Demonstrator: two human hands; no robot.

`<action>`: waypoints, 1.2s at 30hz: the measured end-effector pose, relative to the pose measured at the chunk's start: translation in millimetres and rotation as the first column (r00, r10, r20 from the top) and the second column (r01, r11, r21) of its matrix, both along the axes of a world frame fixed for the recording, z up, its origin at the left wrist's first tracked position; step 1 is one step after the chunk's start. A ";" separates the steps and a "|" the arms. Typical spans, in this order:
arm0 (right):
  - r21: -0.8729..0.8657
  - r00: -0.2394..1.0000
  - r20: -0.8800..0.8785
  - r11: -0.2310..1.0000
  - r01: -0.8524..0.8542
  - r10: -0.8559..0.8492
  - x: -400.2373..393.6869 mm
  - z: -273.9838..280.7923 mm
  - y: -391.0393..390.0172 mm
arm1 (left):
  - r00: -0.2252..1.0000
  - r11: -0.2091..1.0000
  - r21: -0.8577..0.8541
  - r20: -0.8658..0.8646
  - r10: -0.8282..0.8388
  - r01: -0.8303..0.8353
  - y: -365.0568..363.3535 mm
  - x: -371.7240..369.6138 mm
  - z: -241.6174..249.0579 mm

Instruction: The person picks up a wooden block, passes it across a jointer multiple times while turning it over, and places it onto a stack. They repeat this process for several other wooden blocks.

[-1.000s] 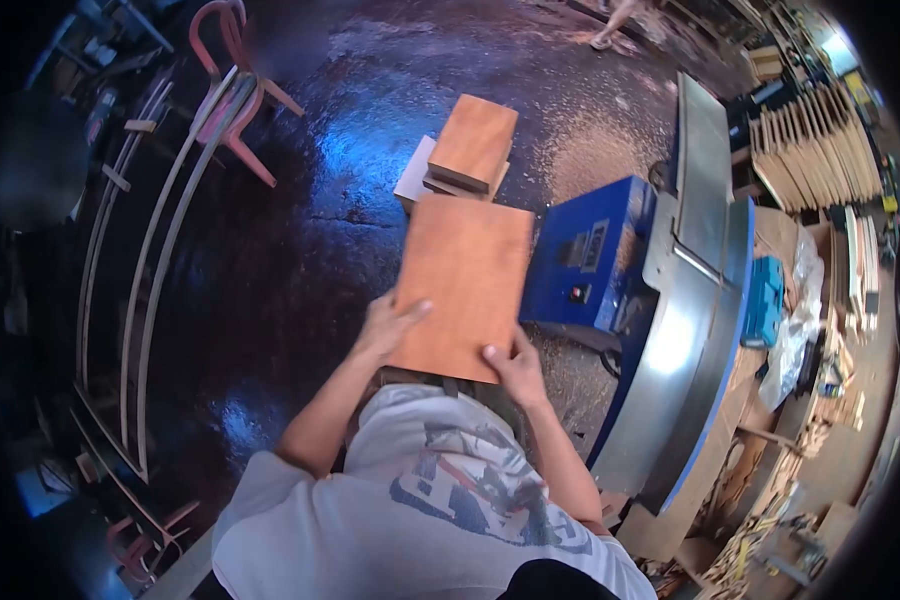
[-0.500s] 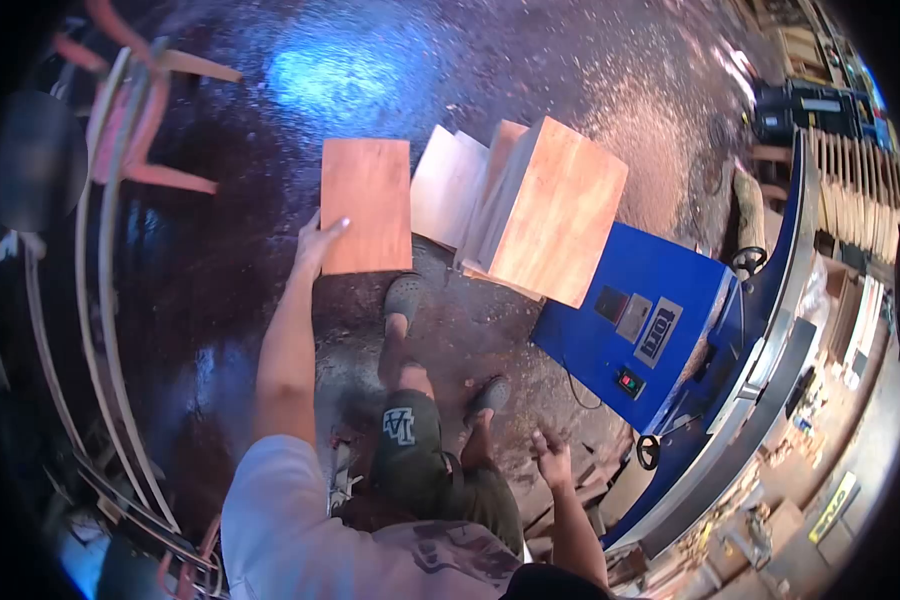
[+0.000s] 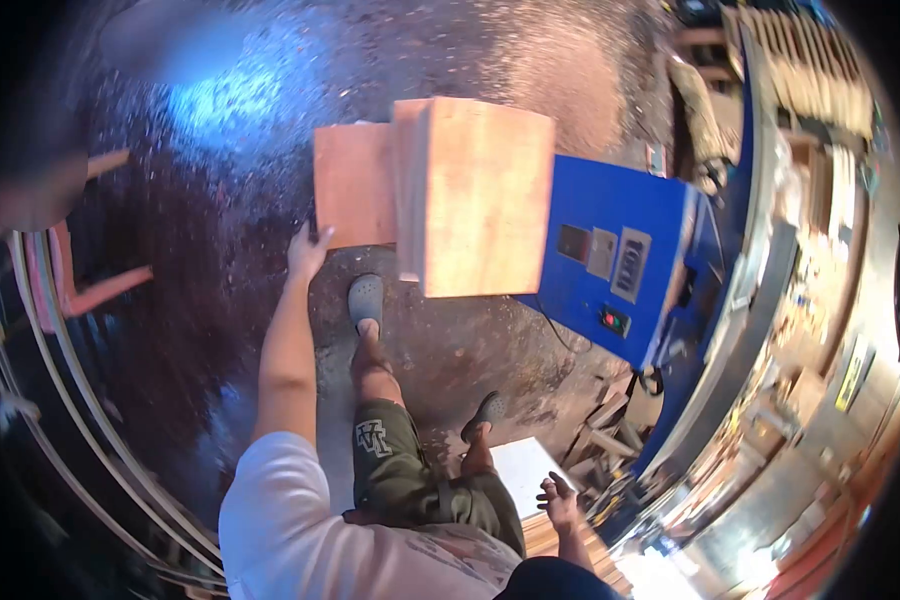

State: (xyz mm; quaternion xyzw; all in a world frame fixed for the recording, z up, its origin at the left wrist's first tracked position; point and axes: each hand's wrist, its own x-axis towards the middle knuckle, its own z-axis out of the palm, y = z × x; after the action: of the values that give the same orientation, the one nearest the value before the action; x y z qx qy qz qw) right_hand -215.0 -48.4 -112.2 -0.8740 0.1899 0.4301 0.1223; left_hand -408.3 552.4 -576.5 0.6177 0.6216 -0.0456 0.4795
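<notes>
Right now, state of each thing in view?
Stack: pieces piled, edges uneven
Single board: broad face up, beside the stack
Left grip: closed on the single board's edge
Right grip: loosely open, holding nothing
Blue machine: upright; running or not, can't tell
Sawdust: loose, scattered
Wood scraps: jumbled

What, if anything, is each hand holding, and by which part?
The left hand holds the reddish-brown board by its near left corner, as pictured. The right hand appears to hold nothing.
</notes>
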 end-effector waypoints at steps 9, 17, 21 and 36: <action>-0.309 0.694 0.712 0.837 0.452 -0.112 -152.7 79.1 -172.7 | 0.918 0.809 -0.443 0.264 -0.294 0.387 -111.3 -89.2 142.8; 0.326 -0.328 0.926 0.041 0.944 0.188 -290.3 198.7 -376.2 | 0.538 0.335 -0.497 0.351 -0.767 0.801 -276.6 57.6 273.3; 0.454 -0.577 0.813 -0.541 0.708 -0.072 -450.0 223.7 -457.7 | 0.465 0.288 -0.470 0.319 -0.826 0.834 -339.1 83.9 324.8; 0.872 -0.944 -0.060 -0.477 0.109 -0.325 -697.2 74.8 -518.4 | 0.215 0.155 -0.225 0.275 -0.937 0.962 -494.8 139.5 391.8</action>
State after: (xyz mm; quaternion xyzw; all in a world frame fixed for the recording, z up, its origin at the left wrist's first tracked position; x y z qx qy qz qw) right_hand -912.2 -566.8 -37.5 -0.1492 0.6616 -0.4617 0.5718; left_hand -268.8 57.6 -184.7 0.7744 0.0606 -0.4230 0.4666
